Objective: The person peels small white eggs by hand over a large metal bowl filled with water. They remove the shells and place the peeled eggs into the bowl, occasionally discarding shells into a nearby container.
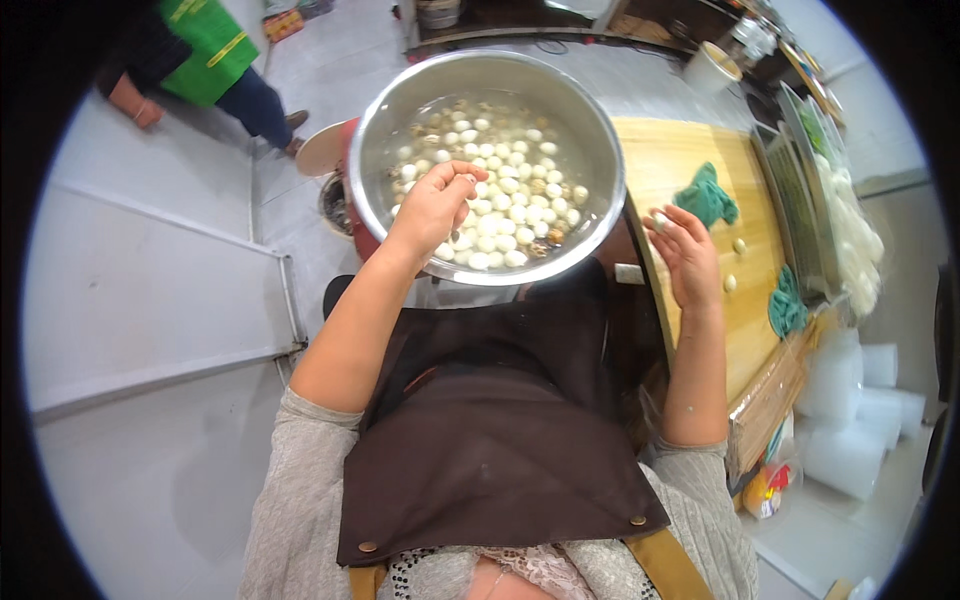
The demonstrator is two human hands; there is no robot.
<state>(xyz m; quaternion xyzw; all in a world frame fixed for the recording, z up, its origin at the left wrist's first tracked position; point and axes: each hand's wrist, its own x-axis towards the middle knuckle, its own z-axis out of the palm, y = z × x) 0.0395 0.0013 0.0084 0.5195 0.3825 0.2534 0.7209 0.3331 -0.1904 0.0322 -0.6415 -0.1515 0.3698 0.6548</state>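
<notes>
A wide stainless steel basin (611,191) holds water and many small eggs, which look like quail eggs. Most are peeled white eggs (504,202); some speckled unpeeled ones (555,236) lie among them. Over the basin's near left part is my left hand (439,202), its fingers curled in; whether anything is between them cannot be seen. My right hand (684,251) is raised over the wooden table (675,150) to the right, with a small pale egg (659,221) at its fingertips. Two more small eggs (739,246) rest on the table beyond that hand.
Green cloths (706,196) lie on the table, with crates (799,187) along its far right side. Left of the basin stands an open bin (334,202). A person in a green apron (206,49) is at upper left. Clear plastic containers (844,442) are stacked at lower right.
</notes>
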